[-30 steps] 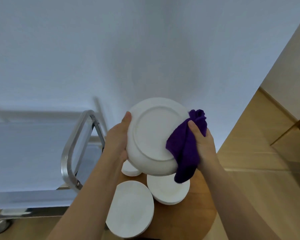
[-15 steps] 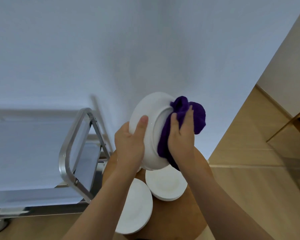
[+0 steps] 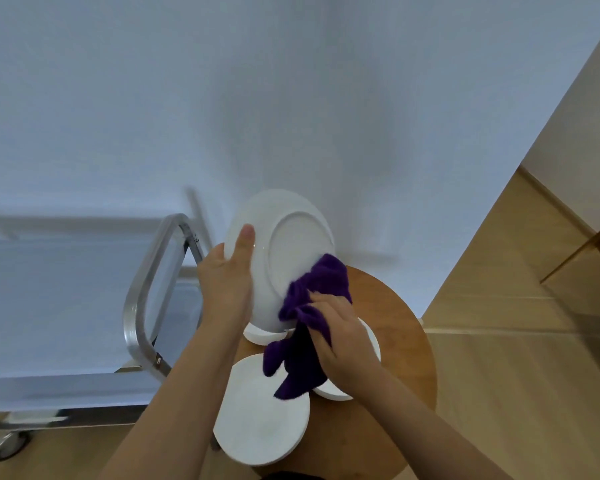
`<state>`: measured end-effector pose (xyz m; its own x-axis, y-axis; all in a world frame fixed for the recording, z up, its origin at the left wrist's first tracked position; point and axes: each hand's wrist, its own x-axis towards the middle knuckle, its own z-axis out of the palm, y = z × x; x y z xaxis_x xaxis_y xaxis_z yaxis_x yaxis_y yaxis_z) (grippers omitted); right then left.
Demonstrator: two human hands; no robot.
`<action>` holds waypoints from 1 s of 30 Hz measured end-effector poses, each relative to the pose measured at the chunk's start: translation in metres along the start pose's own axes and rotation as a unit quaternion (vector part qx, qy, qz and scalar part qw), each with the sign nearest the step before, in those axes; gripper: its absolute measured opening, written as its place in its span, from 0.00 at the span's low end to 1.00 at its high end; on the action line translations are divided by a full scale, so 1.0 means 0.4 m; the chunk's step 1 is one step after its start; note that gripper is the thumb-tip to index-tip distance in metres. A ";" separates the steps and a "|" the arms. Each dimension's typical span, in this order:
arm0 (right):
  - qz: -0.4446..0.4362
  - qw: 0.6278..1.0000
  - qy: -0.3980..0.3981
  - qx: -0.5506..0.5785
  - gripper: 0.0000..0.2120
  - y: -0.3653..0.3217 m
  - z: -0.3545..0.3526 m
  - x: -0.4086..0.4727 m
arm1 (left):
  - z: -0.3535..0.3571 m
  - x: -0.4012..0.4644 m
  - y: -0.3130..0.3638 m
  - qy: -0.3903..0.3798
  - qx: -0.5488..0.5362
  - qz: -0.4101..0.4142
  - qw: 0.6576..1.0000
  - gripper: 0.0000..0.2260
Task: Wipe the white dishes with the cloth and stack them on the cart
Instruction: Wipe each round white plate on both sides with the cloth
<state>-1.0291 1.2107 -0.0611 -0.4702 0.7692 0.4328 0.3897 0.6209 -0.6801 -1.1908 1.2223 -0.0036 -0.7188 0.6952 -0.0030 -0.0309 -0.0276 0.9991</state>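
The cart [image 3: 84, 306] stood at the left, its metal handle [image 3: 142, 299] nearest the round wooden table [image 3: 402, 327]. The left hand [image 3: 226, 282] gripped the left rim of a white plate [image 3: 284, 251] held tilted above the table's far-left edge, thumb on its underside. The right hand [image 3: 340, 337] clutched the purple cloth [image 3: 305, 327] against the plate's lower right. Below, another plate [image 3: 257, 424] lay at the table's near-left edge, with more dishes [image 3: 373, 344] partly hidden behind the hands.

Round wooden worktop [image 3: 399, 327] carrying three white dishes [image 3: 260, 410], standing just beside steel cart [image 3: 142, 306].
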 end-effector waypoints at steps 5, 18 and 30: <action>0.283 0.957 -0.026 -0.053 0.13 0.073 -0.054 0.054 | 0.010 -0.005 -0.037 -0.018 0.002 -0.021 1.000 0.13; 0.523 0.673 0.027 0.522 0.23 0.078 -0.185 0.117 | 0.033 -0.078 -0.032 -0.171 0.342 0.683 0.623 0.24; 0.451 0.832 0.123 0.300 0.11 0.124 -0.131 0.047 | -0.022 0.007 -0.122 -0.146 -0.214 -0.307 0.916 0.18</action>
<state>-0.9773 1.2638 -0.0556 0.0036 0.9347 -0.3554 -0.0036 -0.3554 -0.9347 -1.1974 1.2191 -0.0526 -0.2605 0.8348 -0.4850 -0.6812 0.1971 0.7051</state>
